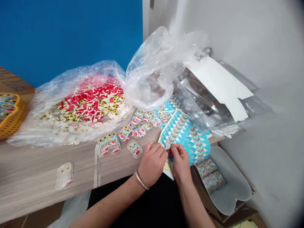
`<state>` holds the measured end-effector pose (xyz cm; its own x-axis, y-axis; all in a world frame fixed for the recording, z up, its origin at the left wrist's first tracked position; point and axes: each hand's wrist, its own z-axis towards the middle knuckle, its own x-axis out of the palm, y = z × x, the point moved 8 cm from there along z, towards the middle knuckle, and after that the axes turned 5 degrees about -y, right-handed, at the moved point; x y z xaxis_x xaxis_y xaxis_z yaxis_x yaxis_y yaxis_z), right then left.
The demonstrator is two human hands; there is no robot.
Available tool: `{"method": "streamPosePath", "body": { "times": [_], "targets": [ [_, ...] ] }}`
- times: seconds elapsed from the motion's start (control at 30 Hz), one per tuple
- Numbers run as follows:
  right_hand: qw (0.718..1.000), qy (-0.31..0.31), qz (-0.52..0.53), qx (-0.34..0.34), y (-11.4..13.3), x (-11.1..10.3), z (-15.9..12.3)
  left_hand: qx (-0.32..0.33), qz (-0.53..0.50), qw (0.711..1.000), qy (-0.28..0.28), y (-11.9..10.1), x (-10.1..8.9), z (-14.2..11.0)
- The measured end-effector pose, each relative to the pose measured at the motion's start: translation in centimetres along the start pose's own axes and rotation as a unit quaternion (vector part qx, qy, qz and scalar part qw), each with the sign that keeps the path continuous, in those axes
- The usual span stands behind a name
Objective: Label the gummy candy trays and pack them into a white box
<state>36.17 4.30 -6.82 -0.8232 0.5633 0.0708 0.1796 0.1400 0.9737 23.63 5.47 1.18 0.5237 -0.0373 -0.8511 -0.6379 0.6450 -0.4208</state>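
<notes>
My left hand (152, 163), with a metal bangle on the wrist, and my right hand (180, 161) meet at the table's front edge. Both pinch the near end of a blue printed card sheet (177, 128) that slants up and away from them. More blue printed sheets (198, 145) lie under it. Several small clear blister packs with a cartoon print (135, 148) lie on the wooden table (35, 177) just left of my hands. One blister pack (64, 175) lies apart at the front left.
A clear bag of red, white and yellow pieces (83, 104) fills the left of the table. A crumpled clear bag (154, 72) and clear plastic trays under white card (220, 82) sit behind. A yellow basket (10, 117) is far left. A carton with filled packs (211, 177) stands below right.
</notes>
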Motion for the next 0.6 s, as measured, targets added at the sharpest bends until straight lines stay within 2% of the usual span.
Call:
{"method": "streamPosePath", "body": {
  "times": [0.1,0.2,0.27,0.33,0.37,0.4,0.43,0.47,0.5,0.57,0.6],
  "targets": [
    [0.995,-0.074,0.065,-0.015,1.4,-2.0,0.3,-0.002,0.044,0.996,0.082,0.3,2.6,0.1],
    [0.980,-0.130,0.122,-0.089,4.9,-3.8,-0.2,-0.003,0.061,0.993,0.104,0.6,4.1,0.2],
    [0.966,-0.167,0.117,-0.160,7.8,-4.6,-1.4,-0.013,0.043,0.993,0.106,0.8,4.3,0.3],
    [0.947,-0.194,0.050,-0.249,10.5,-4.4,-3.2,-0.049,-0.047,0.992,0.102,1.0,3.7,0.4],
    [0.935,-0.188,-0.004,-0.300,11.6,-3.7,-4.2,-0.080,-0.131,0.984,0.093,1.2,3.1,0.3],
    [0.919,-0.164,-0.066,-0.353,12.4,-2.5,-5.1,-0.120,-0.239,0.960,0.080,1.4,2.3,0.2],
    [0.896,-0.124,-0.130,-0.405,12.9,-0.9,-6.0,-0.167,-0.361,0.916,0.063,1.6,1.4,-0.1],
    [0.868,-0.078,-0.186,-0.454,12.9,0.9,-7.0,-0.216,-0.482,0.848,0.043,1.9,0.5,-0.5],
    [0.837,-0.037,-0.230,-0.496,12.6,2.5,-7.9,-0.263,-0.586,0.766,0.022,2.1,-0.3,-1.1],
    [0.779,0.010,-0.289,-0.557,11.5,5.3,-9.5,-0.336,-0.717,0.610,-0.020,2.6,-1.8,-2.6],
    [0.757,0.026,-0.306,-0.576,10.9,6.6,-10.3,-0.364,-0.746,0.555,-0.047,3.1,-2.4,-3.6]
  ]
}}
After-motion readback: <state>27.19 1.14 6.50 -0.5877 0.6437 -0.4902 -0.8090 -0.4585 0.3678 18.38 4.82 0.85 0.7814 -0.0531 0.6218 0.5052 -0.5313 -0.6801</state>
